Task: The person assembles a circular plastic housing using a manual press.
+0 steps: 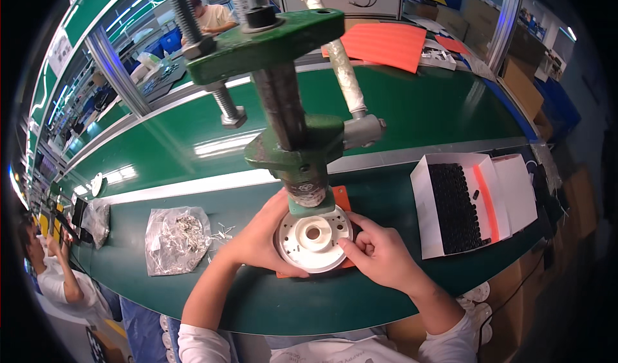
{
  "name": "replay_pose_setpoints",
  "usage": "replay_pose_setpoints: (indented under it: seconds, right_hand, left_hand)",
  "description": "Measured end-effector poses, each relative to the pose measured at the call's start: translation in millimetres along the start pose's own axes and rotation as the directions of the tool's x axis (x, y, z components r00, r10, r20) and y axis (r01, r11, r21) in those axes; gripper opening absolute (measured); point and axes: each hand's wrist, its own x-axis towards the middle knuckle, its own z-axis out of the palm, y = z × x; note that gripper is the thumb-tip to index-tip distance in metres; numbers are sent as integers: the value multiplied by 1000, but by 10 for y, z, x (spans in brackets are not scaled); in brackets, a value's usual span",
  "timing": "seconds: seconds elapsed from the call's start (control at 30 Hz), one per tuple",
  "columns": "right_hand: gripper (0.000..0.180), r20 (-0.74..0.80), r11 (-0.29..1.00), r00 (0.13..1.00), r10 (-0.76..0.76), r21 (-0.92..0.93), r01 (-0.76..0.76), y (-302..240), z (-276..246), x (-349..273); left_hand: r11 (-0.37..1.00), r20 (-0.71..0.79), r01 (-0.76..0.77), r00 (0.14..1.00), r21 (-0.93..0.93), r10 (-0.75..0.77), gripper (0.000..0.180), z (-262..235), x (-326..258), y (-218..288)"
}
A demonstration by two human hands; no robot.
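Observation:
A white round plastic disc [300,250] with a raised centre ring and several small holes sits under the ram of a green arbor press [302,138]. An orange-red plate [340,197] shows beneath the disc. My left hand [262,237] is wrapped round the disc's left edge, its thumb side reaching up by the press. At the right edge, my right hand [380,250] has its index finger along the rim and its thumb on the disc's face, the other fingers curled in. Whether a small piece sits under that thumb is hidden.
A clear bag of small metal pins [177,241] lies left, with loose pins [222,232] beside it. On the right stands a white box [421,202] holding rows of black parts [454,208]. The press lever [344,73] rises behind. Other people [61,266] work at left and beyond.

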Motion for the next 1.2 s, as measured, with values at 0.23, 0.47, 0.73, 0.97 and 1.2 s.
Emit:
replay_pose_setpoints:
  seconds: [0.23, 0.47, 0.73, 0.97, 1.2]
  right_hand:
    - [62, -89, 965, 992, -93, -253, 68, 48, -6, -26]
    - [72, -25, 941, 993, -119, -321, 104, 22, -65, -56]
    - [70, -35, 920, 993, -117, -381, 94, -51, -120, -85]
    - [39, -528, 894, 763, -372, 16, 447, -582, -514, 69]
    - [57, -547, 835, 740, -393, 125, 536, -1244, -835, 1223]
  left_hand:
    - [974, 122, -20, 993, 224, -7, 120, -125, 85, 108]
    - [975, -73, 38, 997, 218, -22, 122, 113, -48, 158]
    - [920, -151, 48, 988, 388, 13, 121, 229, -127, 148]
    - [949, -186, 108, 981, 297, -53, 125, 267, -203, 96]
    - [970, -219, 148, 970, 193, -104, 132, 309, -211, 52]
